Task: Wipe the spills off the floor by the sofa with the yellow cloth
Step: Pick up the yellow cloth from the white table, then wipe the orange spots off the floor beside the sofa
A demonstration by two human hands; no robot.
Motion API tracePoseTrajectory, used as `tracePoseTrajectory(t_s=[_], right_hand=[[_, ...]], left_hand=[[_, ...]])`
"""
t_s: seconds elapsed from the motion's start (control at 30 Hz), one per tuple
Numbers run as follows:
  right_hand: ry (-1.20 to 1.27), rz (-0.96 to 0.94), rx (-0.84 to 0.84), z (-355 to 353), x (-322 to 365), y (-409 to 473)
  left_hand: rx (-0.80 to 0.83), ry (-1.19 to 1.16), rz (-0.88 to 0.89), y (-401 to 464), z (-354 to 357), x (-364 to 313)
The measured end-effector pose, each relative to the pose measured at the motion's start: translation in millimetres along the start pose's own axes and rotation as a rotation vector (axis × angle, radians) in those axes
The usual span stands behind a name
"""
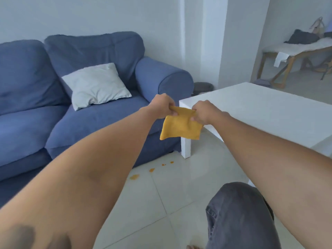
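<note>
A folded yellow cloth (180, 126) hangs in the air in front of me, held by its top edge. My left hand (160, 105) pinches its left corner and my right hand (204, 110) pinches its right corner. Both arms are stretched out above the floor. Several small orange spills (134, 176) lie on the pale tiled floor below the cloth, close to the base of the blue sofa (100, 119). The spills trail toward the white table's leg, with another blot (151, 170) further along.
A white low table (260, 112) stands to the right, its corner leg (186, 148) close to the sofa. A white cushion (97, 85) lies on the sofa seat. My knee in dark jeans (239, 218) is at the bottom right. A wooden bench (294, 56) stands far back.
</note>
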State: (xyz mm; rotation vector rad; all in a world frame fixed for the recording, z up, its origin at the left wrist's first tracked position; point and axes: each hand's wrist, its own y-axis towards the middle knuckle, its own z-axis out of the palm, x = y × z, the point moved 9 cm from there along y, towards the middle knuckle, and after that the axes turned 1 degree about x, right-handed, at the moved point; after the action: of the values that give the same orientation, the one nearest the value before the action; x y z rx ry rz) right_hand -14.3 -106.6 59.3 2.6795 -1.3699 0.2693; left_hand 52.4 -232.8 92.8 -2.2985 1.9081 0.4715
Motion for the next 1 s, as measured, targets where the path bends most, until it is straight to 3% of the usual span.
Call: tracePoseTrajectory(t_s=[0.27,0.47,0.63,0.8,1.0], right_hand=[[0.072,-0.358,0.248,83,217,1],[0.096,-0.538,0.410,180,355,-39],[0.084,-0.572,0.544,288,422,-64],[0.012,-0.598,0.656,407,467,-66],[0.069,-0.558,0.587,489,520,-20]], left_hand=[[0.015,0.095,-0.417,-144,-32,195],[0.047,0.075,-0.682,-273,-13,319],[0.134,0.035,-0.842,-345,47,410],[0.245,0.023,-0.885,-379,131,495],[0.055,0.037,-0.968,-383,163,600]])
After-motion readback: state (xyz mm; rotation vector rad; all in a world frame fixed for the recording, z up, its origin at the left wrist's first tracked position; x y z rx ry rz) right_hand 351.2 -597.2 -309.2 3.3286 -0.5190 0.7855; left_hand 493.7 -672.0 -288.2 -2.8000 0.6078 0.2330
